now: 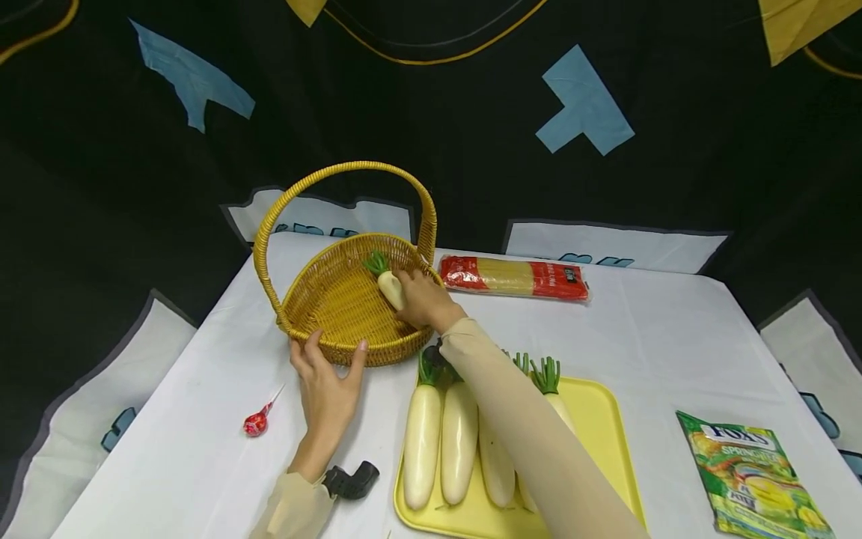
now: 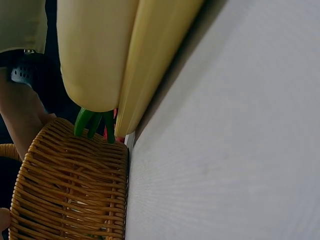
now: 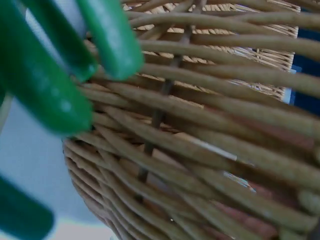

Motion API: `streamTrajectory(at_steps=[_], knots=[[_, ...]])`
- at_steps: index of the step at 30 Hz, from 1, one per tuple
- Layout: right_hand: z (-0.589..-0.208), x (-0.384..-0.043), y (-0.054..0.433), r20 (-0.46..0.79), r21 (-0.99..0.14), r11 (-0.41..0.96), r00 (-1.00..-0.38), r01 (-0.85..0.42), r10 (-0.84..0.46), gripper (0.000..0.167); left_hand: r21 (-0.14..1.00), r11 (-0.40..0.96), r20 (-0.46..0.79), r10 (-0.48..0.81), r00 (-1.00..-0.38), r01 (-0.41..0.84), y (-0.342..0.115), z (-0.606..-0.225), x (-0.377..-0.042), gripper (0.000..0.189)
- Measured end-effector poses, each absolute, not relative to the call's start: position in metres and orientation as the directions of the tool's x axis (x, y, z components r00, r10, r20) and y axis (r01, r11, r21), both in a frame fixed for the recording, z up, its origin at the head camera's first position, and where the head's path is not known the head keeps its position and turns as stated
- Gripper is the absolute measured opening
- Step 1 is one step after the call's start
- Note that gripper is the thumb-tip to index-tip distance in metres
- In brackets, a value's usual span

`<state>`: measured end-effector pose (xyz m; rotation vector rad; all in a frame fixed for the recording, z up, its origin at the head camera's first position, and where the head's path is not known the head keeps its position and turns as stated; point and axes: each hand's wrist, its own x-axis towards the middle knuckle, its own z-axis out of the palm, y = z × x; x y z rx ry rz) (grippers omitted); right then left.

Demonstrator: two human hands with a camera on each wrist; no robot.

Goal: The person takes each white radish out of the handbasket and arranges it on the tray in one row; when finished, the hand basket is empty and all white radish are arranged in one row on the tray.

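My right hand [image 1: 426, 301] reaches into the yellow wicker basket [image 1: 294, 327] and holds a small white radish [image 1: 390, 288] with green leaf stubs. That radish lies slanted inside, leaves toward the back wall. At the basket's near rim, my left hand [image 1: 330, 389] touches the wicker with thumb and fingers spread apart. In the right wrist view, the basket's woven side [image 3: 200, 110] fills most of the picture, with blurred green leaf stubs [image 3: 45, 75] in front. Several larger white radishes [image 1: 422, 449] lie side by side on a yellow tray [image 1: 606, 434], partly hidden under my right forearm.
A red-and-yellow noodle packet [image 1: 515, 278] lies right of the basket at the back. A red lollipop [image 1: 256, 423] is left of my left hand. A green Fox's candy bag [image 1: 754, 475] lies at the right on the white tablecloth [image 1: 663, 344]. The basket's tall handle [image 1: 350, 166] arches upward.
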<state>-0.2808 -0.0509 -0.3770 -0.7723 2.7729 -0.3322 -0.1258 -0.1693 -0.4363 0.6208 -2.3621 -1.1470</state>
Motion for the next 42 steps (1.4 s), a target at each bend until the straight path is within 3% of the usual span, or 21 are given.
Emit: streamTrajectory(at_steps=[15, 42], knots=[[-0.3813, -0.2822, -0.0572, -0.167, -0.172, 0.858, -0.844, -0.484, -0.51, 0.074, 0.811, 0.549, 0.185, -0.566, -0.804, -0.2, -0.1701, -0.4347, -0.1256, 0.08], [-0.3849, -0.2868, -0.0605, -0.178, -0.149, 0.855, -0.837, -0.497, -0.517, 0.076, 0.814, 0.547, 0.187, -0.564, -0.804, -0.194, -0.1712, -0.435, -0.1264, 0.079]])
